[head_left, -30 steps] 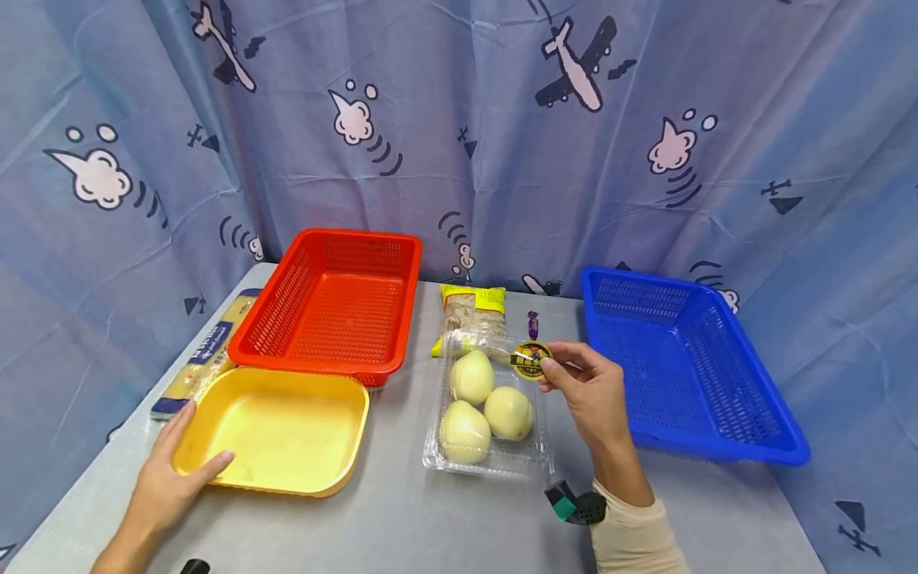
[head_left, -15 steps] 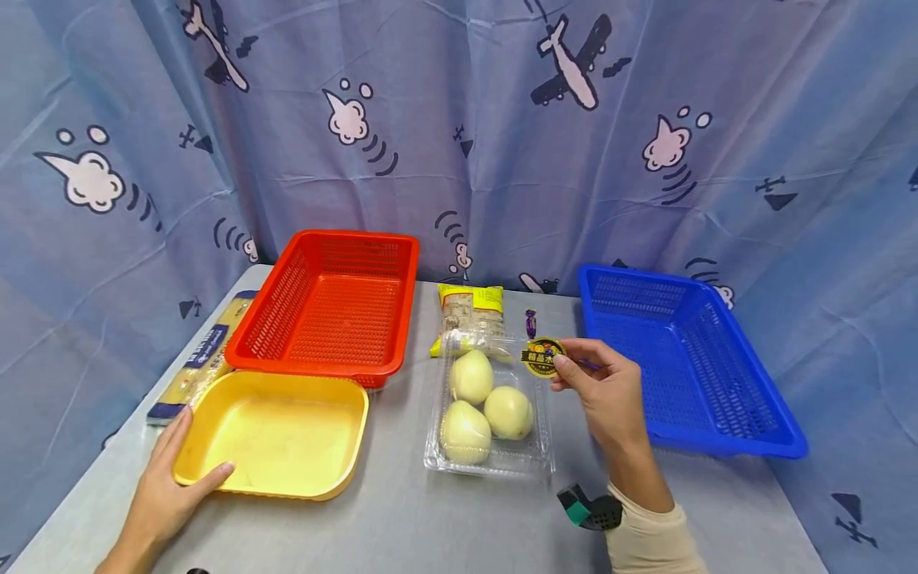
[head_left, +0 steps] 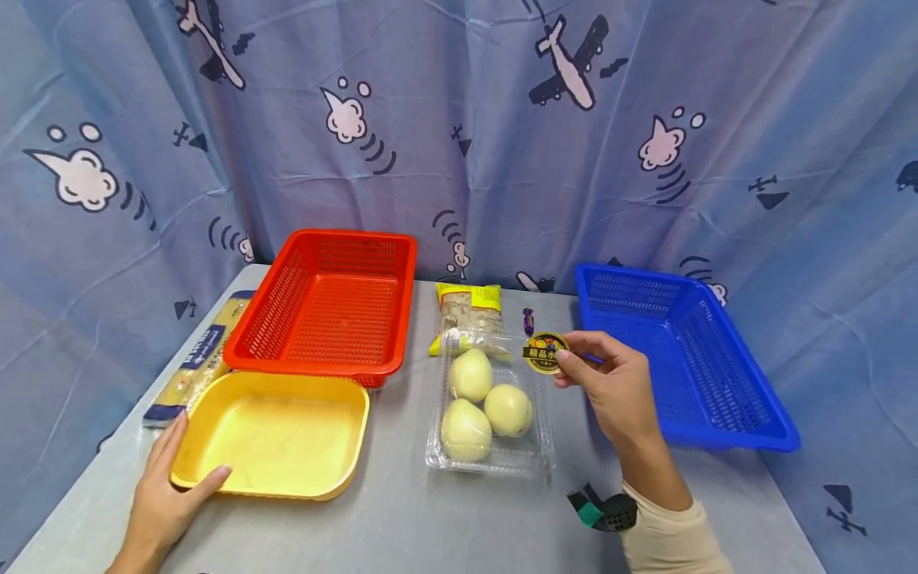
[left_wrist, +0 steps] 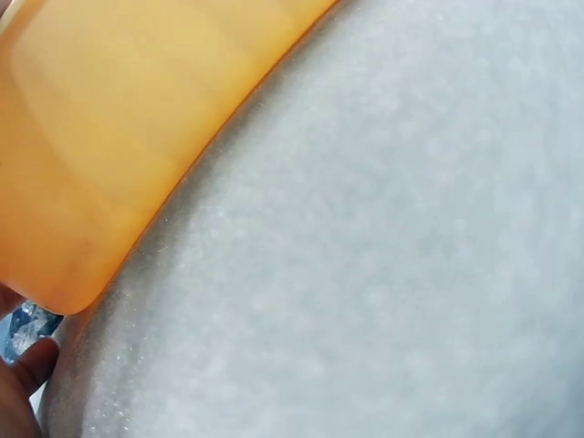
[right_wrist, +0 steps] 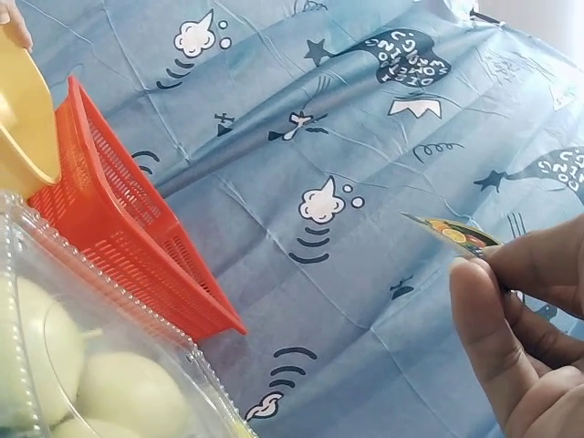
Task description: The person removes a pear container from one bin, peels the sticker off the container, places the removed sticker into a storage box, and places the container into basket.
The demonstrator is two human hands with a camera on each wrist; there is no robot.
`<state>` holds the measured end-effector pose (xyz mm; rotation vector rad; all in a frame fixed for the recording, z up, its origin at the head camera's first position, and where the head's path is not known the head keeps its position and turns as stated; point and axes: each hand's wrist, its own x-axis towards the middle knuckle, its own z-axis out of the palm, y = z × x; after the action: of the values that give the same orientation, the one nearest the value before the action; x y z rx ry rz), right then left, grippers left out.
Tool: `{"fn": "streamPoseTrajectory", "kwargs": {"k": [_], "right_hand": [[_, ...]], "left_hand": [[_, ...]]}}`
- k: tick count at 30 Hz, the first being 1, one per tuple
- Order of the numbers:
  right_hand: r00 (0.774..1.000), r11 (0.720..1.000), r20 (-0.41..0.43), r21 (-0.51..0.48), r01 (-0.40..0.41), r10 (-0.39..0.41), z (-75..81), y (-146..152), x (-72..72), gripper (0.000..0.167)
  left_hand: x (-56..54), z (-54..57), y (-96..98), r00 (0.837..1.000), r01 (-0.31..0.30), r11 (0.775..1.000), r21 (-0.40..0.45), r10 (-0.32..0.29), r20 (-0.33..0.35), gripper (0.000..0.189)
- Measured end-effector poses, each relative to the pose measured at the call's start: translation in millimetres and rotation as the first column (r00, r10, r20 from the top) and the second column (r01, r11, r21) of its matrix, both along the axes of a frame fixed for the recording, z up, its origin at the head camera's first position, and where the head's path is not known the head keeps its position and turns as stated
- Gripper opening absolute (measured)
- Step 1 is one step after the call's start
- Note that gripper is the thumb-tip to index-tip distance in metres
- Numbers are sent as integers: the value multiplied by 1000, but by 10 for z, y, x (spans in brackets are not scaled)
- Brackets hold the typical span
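Observation:
My right hand (head_left: 610, 379) pinches a round black-and-gold fruit sticker (head_left: 543, 353) between thumb and forefinger. In the right wrist view the sticker (right_wrist: 452, 235) appears nearly edge-on, apart from the clear container. That clear plastic clamshell box (head_left: 541, 462), with several pale green-yellow round fruits (head_left: 466, 430) inside, stands mid-table, just left of the hand. At the left, my left hand (head_left: 165, 486) rests at the front left corner of a yellow plastic basin (head_left: 287, 454). Its fingers lie along the outer side, fairly straight, and its thumb reaches the front rim. Only part of this hand shows in the left wrist view.
A red basket (head_left: 351, 311) stands behind the basin, a blue basket (head_left: 667, 375) at the right. Behind the clamshell lie a yellow-topped packet (head_left: 469, 303) and a small purple-wrapped candy (head_left: 528, 320). A long yellow-and-blue pack (head_left: 204, 351) lies along the left table edge.
My right hand has moved right with the sticker, away from the top right of the clamshell. The sticker now faces up more fully. My left hand has stayed at the basin.

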<state>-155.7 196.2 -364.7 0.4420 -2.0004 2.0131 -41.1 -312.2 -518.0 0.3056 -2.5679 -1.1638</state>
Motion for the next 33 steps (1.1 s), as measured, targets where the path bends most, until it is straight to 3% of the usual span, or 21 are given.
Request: {"fn": "streamPoseTrajectory", "kwargs": {"k": [15,25,33], "right_hand": [[995,996,61,18,-85,84,231,-236,64,23],[978,985,122,6,-174,172,266,-448,80,25],[958,970,149,-49,-239,244,283,-652,47,25]], "left_hand": [[22,3,-9,1000,-11,1000,11,10,11,98],[34,-45,40,999,-26,999,44,28,-44,96],[15,-46,22,999,-37,998,51,39,-29,98]]}}
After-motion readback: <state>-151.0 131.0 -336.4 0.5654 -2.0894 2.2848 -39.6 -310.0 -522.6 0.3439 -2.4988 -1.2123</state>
